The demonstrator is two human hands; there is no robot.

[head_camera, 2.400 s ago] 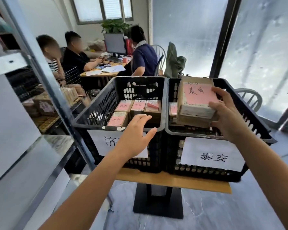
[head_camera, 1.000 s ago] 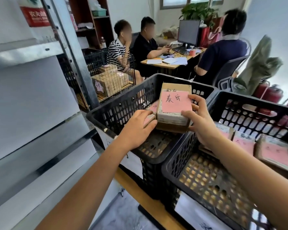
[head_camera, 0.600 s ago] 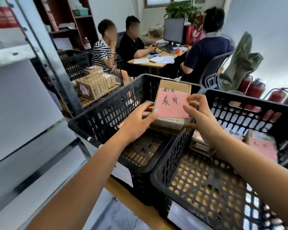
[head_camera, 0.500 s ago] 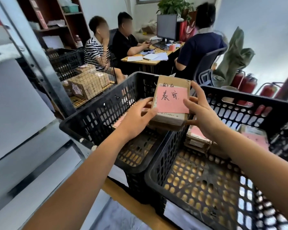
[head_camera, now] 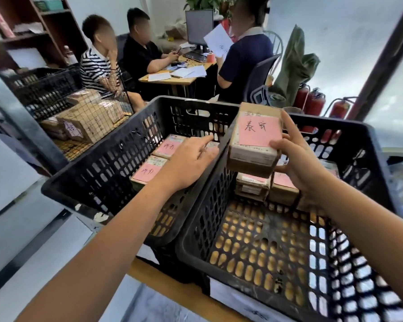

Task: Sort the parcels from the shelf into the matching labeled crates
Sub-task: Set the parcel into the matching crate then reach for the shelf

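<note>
My right hand [head_camera: 293, 162] grips a cardboard parcel [head_camera: 254, 140] with a pink handwritten label, held above the wall shared by two black crates. My left hand [head_camera: 191, 161] hovers over the left crate [head_camera: 98, 159] with fingers extended, apart from the parcel. Pink-labelled parcels [head_camera: 158, 159] lie in the left crate. More pink-labelled parcels [head_camera: 265, 184] are stacked at the far side of the right crate [head_camera: 254, 247].
A grey metal shelf frame [head_camera: 21, 126] stands at the left. A wire basket of cardboard boxes [head_camera: 89, 119] sits behind it. Three people sit at a desk [head_camera: 172, 75] beyond the crates. Red fire extinguishers [head_camera: 312, 105] stand at the back right.
My left hand has let go of the parcel's left side and now hovers over the left crate. The parcel has shifted right, held by my right hand alone. The view has tilted down into the crates.
</note>
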